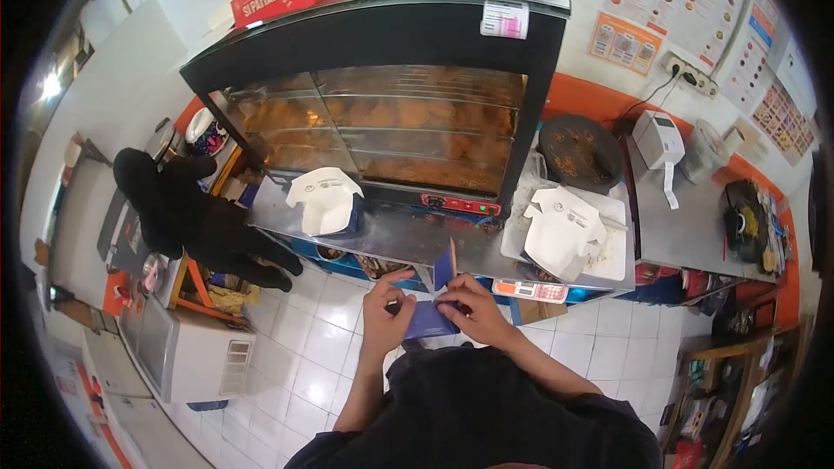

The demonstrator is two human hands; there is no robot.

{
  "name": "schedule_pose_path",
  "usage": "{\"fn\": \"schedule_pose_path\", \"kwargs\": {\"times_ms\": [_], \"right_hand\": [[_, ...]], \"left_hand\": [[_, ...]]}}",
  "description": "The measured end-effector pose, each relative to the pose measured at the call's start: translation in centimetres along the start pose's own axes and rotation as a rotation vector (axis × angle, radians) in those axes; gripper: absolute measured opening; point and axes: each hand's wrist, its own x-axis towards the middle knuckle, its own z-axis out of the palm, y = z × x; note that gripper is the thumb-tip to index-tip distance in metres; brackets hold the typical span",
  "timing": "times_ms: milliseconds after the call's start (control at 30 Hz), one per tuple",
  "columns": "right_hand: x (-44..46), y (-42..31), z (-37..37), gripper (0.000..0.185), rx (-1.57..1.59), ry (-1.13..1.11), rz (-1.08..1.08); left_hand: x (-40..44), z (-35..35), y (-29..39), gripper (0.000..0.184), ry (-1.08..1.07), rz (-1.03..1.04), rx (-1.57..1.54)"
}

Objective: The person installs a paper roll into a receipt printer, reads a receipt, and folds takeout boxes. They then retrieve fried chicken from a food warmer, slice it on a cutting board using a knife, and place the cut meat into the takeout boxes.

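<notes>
A blue cardboard piece [424, 321] with a raised orange-edged flap is held in front of my chest, between both hands. My left hand [388, 308] grips its left side with thumb and fingers. On its right side, my right hand [472, 306] pinches the card near the upright flap. Beyond them on the steel counter [391, 239] stands an open white-lined box [324, 201]. Another open white-lined box [565, 230] rests on a white tray [614, 265] at the right.
A glass-fronted warming cabinet [373, 122] holding fried food stands behind the counter. A dark round pan [579, 152] and a white printer [658, 139] are to the right. A person in dark clothing [191, 217] bends at the left, beside a white appliance [204, 360].
</notes>
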Motion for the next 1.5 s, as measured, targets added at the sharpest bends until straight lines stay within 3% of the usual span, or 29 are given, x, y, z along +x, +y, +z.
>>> {"fn": "schedule_pose_path", "kwargs": {"times_ms": [33,100,200,333,433,500,567,667,800,933,1033,1067,1133,1267,1367,1500], "right_hand": [[0.2,-0.2,0.0,0.021,0.037,0.005,0.058],[0.7,-0.3,0.1,0.048,-0.161,-0.083,-0.059],[2.1,-2.3,0.7,0.083,-0.326,-0.175,-0.028],[3.7,-1.9,0.6,0.07,-0.433,-0.336,-0.076],[5.0,-2.5,-0.5,0.067,-0.415,-0.25,0.006],[5.2,-0.9,-1.8,0.061,-0.315,-0.184,0.094],[4.9,1.9,-2.1,0.057,-0.309,-0.058,0.102],[6.2,1.7,-0.5,0.057,-0.052,0.097,0.346],[9.0,2.5,1.8,0.062,-0.009,0.162,0.481],[10.8,3.1,3.7,0.058,-0.088,0.232,0.464],[11.5,2.2,7.2,0.05,-0.489,0.278,0.12],[11.6,1.1,8.3,0.05,-0.409,0.187,0.059],[12.1,-1.9,10.2,0.053,-0.249,0.003,-0.062],[13.0,-1.6,13.8,0.065,-0.329,0.076,-0.13],[13.2,-0.6,15.1,0.064,-0.449,0.007,-0.187],[13.2,-0.7,16.8,0.056,-0.586,0.017,-0.089]], "left_hand": [[0.0,0.1,-0.3,0.025,0.002,-0.067,-0.029],[-0.7,0.1,-1.2,0.03,0.025,-0.213,-0.089],[-0.1,-0.6,-0.6,0.027,0.008,-0.108,-0.029],[0.7,-3.0,1.0,0.022,-0.084,-0.215,-0.089],[0.7,-8.0,-2.9,0.023,-0.262,-0.278,0.089],[0.2,-11.7,-4.9,0.026,-0.231,-0.288,-0.026],[0.0,-12.6,-5.5,0.032,-0.265,-0.149,-0.503],[2.2,-13.0,-4.4,0.04,-0.489,-0.195,-0.574],[4.1,-10.7,-8.4,0.033,-0.578,-0.436,-0.801],[5.9,-9.9,-9.3,0.037,-0.24,-0.455,-1.249],[7.5,-11.8,-10.6,0.032,-0.136,-0.614,-1.283],[7.6,-12.0,-12.3,0.023,-0.138,-0.594,-1.329],[7.8,-12.6,-13.7,0.023,-0.11,-0.555,-1.27],[8.6,-14.3,-14.0,0.025,-0.089,-0.527,-1.083],[8.6,-14.3,-15.8,0.026,-0.053,-0.491,-0.873],[8.7,-13.5,-17.1,0.023,-0.014,-0.343,-0.584]]}}
